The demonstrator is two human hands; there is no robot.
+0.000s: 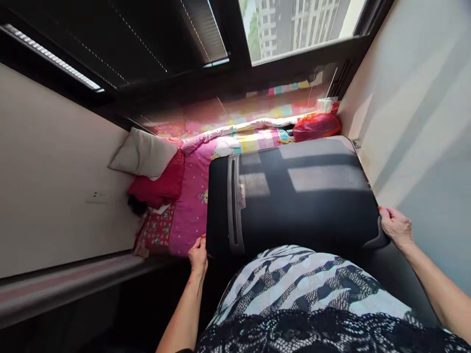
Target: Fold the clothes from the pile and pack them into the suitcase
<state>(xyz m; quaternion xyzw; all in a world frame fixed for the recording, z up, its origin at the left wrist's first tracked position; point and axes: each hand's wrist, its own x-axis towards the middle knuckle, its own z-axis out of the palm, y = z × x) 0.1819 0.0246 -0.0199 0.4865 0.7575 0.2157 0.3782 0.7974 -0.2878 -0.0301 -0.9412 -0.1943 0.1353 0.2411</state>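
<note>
A large black suitcase (294,196) lies flat on the bed in front of me, its zip and handle strip on the left side. My left hand (198,256) grips the suitcase's near left corner, fingers curled on the edge. My right hand (395,227) holds the near right corner, fingers wrapped round the edge by the wall. My black-and-white patterned top covers the near edge of the suitcase.
The bed carries a pink patterned quilt (191,196), a white pillow (143,154) and a red pillow (162,184) at the left. A red bag (316,126) sits beyond the suitcase under the window (298,27). A white wall (423,122) runs close on the right.
</note>
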